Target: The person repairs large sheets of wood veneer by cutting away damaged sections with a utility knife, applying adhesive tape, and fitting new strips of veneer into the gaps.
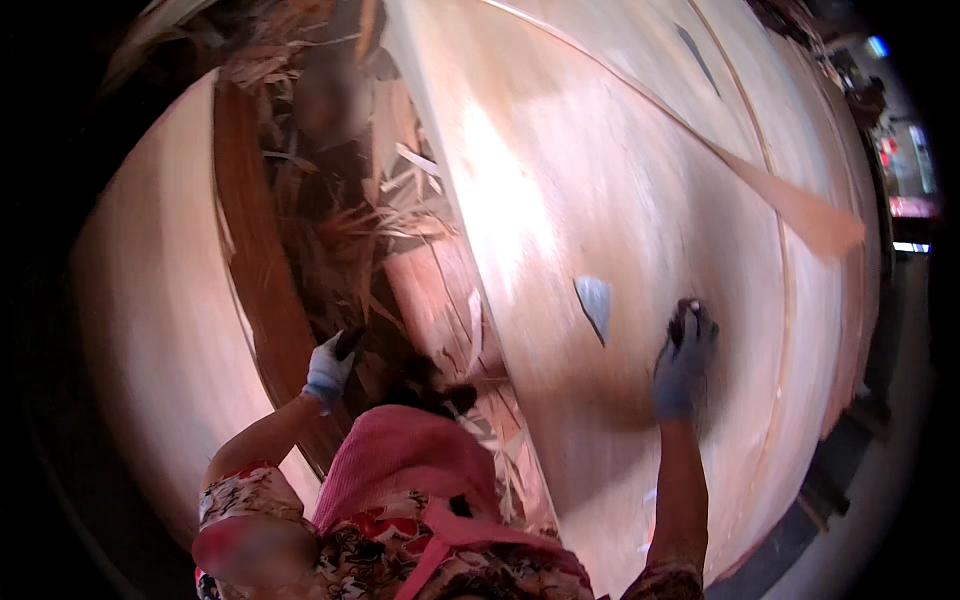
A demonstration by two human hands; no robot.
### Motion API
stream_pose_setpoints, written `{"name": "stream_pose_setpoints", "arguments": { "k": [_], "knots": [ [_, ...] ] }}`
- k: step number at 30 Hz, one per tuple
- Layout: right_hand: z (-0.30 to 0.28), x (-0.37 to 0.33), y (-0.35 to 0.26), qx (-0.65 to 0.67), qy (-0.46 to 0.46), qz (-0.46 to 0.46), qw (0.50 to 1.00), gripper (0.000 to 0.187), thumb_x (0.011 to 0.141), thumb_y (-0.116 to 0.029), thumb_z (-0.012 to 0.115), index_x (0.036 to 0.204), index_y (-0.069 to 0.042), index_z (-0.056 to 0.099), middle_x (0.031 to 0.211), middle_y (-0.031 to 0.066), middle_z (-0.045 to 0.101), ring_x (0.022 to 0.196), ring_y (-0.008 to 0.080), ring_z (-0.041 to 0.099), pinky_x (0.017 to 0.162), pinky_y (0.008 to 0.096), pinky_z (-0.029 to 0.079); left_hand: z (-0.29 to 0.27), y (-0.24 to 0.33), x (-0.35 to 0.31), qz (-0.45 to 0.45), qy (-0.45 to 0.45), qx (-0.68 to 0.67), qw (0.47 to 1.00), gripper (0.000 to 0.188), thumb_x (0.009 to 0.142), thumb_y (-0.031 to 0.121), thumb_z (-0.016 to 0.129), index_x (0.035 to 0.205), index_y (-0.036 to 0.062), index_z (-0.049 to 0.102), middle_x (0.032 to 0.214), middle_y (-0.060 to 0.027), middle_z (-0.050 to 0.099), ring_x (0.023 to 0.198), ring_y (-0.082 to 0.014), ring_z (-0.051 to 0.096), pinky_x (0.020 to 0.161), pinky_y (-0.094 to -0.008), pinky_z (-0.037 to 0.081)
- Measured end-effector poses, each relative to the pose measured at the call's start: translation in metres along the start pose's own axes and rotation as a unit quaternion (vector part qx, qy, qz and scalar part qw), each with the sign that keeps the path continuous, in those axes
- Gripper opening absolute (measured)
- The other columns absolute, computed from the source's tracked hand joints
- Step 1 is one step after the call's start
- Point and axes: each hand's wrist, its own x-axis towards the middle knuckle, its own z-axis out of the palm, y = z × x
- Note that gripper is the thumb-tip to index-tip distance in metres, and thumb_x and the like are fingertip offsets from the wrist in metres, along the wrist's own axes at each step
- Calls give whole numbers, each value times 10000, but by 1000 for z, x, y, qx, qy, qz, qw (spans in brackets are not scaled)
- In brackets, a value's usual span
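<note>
My right hand (688, 355), in a grey-blue glove with dark finger ends, is over a broad pale wood veneer sheet (540, 250). Its fingers look bent and drawn together; anything inside them is hidden. To its left, a pointed blue-grey patch (594, 305) shows on the veneer; whether it is a hole or a loose piece I cannot tell. My left hand (330, 368), in a white and light-blue glove with dark fingers, hangs above the gap between two veneer stacks, holding nothing that I can make out. Its fingers blend into the dark background.
At the left stands another pale veneer stack (150, 300) with a brown edge strip (262, 260). Veneer scraps (400, 215) litter the gap around a reddish wooden piece (430, 295). A narrow veneer strip (790, 200) lies diagonally across the right-hand sheet, its end near the far right edge.
</note>
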Motion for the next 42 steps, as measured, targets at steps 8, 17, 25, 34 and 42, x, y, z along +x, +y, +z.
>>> {"name": "stream_pose_setpoints", "arguments": {
  "k": [8,17,25,34,42],
  "knots": [
    [31,201,-127,163,-52,-119,978,461,813,-11,651,1266,-81,604,1180,152,620,1103,331,579,951,416,483,-59,-17,56,9,79,275,958,338,875,170,635,1205,95,644,1089,-157,704,1036,-295,669,866,-363,522],
    [125,322,-178,37,-36,-184,982,358,932,-13,536,1286,-20,591,1265,185,601,1237,346,531,1044,411,433,-34,-62,310,-71,78,241,965,438,861,305,632,1241,90,594,1155,-203,657,1078,-411,605,916,-478,493],
    [112,318,-156,-22,-130,-189,973,500,1033,-310,360,1411,9,431,1440,183,449,1365,337,392,1123,436,345,3,-77,521,-15,61,181,982,427,875,314,616,1290,216,603,1389,-195,509,1221,-395,527,1019,-441,453],
    [144,330,-158,20,-135,-130,982,504,1038,-320,337,1382,29,456,1411,187,482,1332,350,426,1101,430,375,92,-42,725,-25,52,263,963,669,904,491,565,1438,97,478,1594,-84,276,1472,-364,225,1116,-560,323],
    [153,329,-153,13,-135,-95,986,532,1029,-354,343,1394,21,440,1415,186,467,1334,348,421,1107,435,363,105,-54,750,-112,5,326,939,659,900,498,568,1436,126,472,1555,-111,318,1454,-358,234,1105,-649,265]
  ]
}}
